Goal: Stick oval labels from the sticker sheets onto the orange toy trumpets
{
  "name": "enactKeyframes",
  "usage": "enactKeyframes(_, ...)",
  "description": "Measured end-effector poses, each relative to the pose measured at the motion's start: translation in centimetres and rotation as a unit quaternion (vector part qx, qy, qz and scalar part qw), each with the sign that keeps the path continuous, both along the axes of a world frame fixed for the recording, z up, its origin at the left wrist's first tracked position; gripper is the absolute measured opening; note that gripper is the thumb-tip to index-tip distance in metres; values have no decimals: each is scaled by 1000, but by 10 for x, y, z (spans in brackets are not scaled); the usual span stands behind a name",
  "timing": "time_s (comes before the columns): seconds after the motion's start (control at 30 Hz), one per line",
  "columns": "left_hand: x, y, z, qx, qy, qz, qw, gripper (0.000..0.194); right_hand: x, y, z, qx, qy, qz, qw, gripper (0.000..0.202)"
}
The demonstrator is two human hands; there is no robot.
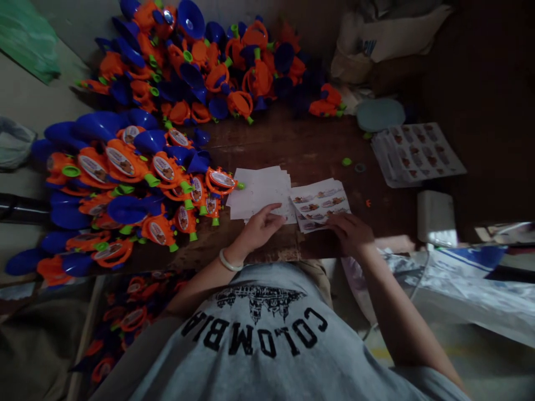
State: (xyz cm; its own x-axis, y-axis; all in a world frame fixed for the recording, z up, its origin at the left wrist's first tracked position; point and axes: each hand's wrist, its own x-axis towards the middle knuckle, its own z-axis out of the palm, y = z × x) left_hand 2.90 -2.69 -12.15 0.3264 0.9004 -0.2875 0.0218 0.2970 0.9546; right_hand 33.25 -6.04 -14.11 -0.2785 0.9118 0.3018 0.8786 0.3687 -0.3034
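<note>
Sticker sheet (321, 199), one or more layers: white, printed with rows of brown and purple oval labels; lies at the near middle of the worktop (259, 139), its left edge meeting the plain sheets.

Right hand (350, 229): fingers close together at the sticker sheet's lower right corner, touching it; whether the paper is pinched cannot be told.

Left hand (261, 227): thumb and forefinger spread apart, over the near edge of the plain sheets; pale bangle (229, 260) at the wrist.

Plain sheets (261, 186): white, overlapping unevenly, left of the sticker sheet.

Labelled toy horns (121, 159): orange bodies, blue bells, green mouthpieces, oval stickers; massed at left, one touching the plain sheets.

Further toy horns (217, 75): same colours, heaped along the back.

Stack of printed sheets (422, 150): at right, fanned at its left edge.

Pale blue-green lid-like piece (380, 114): just behind that stack.

White box (437, 214): near the right front edge.

Small green piece (346, 162): loose, behind the sticker sheet.
</note>
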Motion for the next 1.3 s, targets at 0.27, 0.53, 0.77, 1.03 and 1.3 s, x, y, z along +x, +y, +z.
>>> enactKeyframes(0.27,11,9,13,-80,-108,36,990,84,-25,-15,22,182,202,84,959,24)
enactKeyframes(0.53,4,-10,33,152,-22,85,985,44,-69,-17,14,-41,473,-29,880,50)
enactKeyframes(0.77,-14,-11,47,348,121,72,927,39,-84,-6,38,15,444,-85,892,42)
enactKeyframes(1.03,-17,-14,65,270,46,135,952,36,-83,1,69,123,251,-83,956,20)
enactKeyframes(1.3,-18,-25,81,267,61,99,957,29,-120,5,104,128,158,46,978,23)
